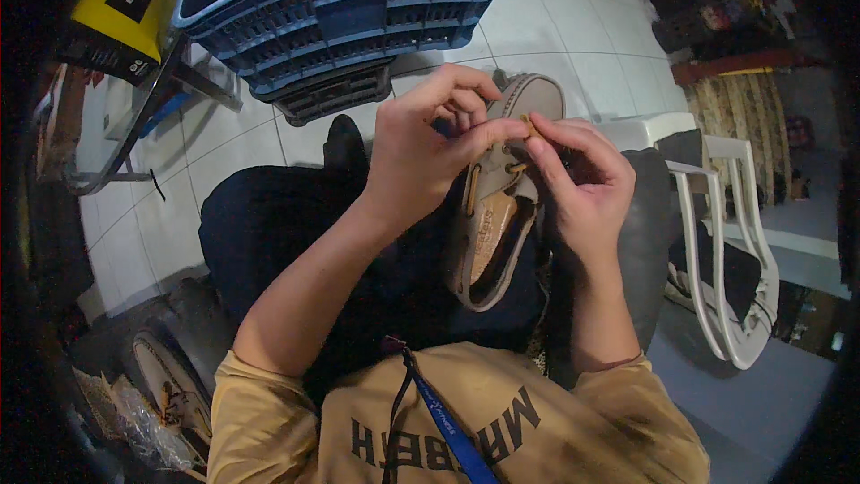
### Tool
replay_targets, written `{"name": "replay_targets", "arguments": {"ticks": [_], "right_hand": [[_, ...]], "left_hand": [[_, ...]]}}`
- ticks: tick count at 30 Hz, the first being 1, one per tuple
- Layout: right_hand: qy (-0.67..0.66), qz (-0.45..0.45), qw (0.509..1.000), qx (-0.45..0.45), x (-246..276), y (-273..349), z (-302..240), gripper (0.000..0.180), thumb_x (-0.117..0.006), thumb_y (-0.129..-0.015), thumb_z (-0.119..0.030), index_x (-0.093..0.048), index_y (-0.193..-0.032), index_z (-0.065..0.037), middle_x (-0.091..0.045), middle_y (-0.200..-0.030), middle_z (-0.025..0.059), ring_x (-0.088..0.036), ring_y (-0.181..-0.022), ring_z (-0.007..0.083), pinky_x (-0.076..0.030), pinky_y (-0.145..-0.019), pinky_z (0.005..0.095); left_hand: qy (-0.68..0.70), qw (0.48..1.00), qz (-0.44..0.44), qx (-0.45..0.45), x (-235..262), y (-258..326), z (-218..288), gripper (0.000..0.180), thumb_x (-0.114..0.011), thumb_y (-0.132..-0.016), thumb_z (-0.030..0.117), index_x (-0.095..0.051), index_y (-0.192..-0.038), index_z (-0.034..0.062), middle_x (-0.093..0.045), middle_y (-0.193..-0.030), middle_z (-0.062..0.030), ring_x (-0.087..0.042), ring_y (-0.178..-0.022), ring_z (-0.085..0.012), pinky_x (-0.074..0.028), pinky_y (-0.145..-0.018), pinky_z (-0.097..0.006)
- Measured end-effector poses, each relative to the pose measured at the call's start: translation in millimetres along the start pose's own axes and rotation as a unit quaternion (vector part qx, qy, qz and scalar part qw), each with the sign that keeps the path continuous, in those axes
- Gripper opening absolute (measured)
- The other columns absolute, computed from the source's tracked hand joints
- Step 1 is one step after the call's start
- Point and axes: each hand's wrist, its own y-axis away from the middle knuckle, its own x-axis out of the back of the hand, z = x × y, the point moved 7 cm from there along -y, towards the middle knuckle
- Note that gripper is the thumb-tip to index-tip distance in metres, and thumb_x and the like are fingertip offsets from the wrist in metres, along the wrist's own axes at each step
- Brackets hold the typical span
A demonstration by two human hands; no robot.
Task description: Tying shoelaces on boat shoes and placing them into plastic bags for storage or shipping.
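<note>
A beige boat shoe rests across my lap, toe pointing away from me, its tan insole showing. A yellowish-tan leather lace runs through its eyelets. Over the front of the shoe, the thumb and fingers of my left hand pinch the lace. From the other side my right hand also grips it between thumb and forefinger, so the fingertips of both hands nearly meet. The short piece of lace between them is mostly hidden by my fingers.
A blue plastic crate with wrapped items stands ahead on the tiled floor, above a black crate. A yellow and black box is at far left. Another beige shoe lies lower left. A white plastic chair stands at right.
</note>
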Motion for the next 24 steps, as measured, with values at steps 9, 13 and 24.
{"name": "replay_targets", "arguments": {"ticks": [9, 13, 24], "right_hand": [[0.024, 0.015, 0.999, -0.017, -3, 5, -3, 0.02, -0.08, -0.082, 0.003, -0.077, -0.102, 0.001, -0.074, -0.095, 0.0092, -0.069, -0.089, 0.0161, -0.053, -0.08, 0.0278], [-0.055, 0.039, 0.994, -0.085, -5, 4, -3, 0.023, -0.08, -0.082, 0.003, -0.076, -0.105, 0.001, -0.073, -0.097, 0.009, -0.069, -0.09, 0.0153, -0.053, -0.081, 0.0278], [0.106, 0.004, 0.992, 0.07, -8, 0, -20, 0.034, -0.087, -0.077, -0.004, -0.08, -0.11, -0.004, -0.075, -0.1, 0.0108, -0.072, -0.089, 0.0172, -0.055, -0.078, 0.0276]], "left_hand": [[0.317, 0.943, -0.032, 0.093, -16, -1, -14, 0.033, -0.075, -0.09, 0.0, -0.062, -0.121, -0.0005, -0.073, -0.105, -0.0089, -0.068, -0.097, -0.0113, -0.053, -0.088, -0.025], [0.314, 0.946, -0.041, 0.077, -16, -1, -11, 0.033, -0.074, -0.09, 0.0, -0.063, -0.121, -0.0014, -0.073, -0.108, -0.0097, -0.068, -0.1, -0.012, -0.053, -0.091, -0.026], [0.278, 0.954, -0.038, 0.101, -12, 0, -20, 0.025, -0.073, -0.092, 0.001, -0.071, -0.116, -0.004, -0.076, -0.102, -0.0097, -0.072, -0.091, -0.0119, -0.057, -0.084, -0.024]]}}
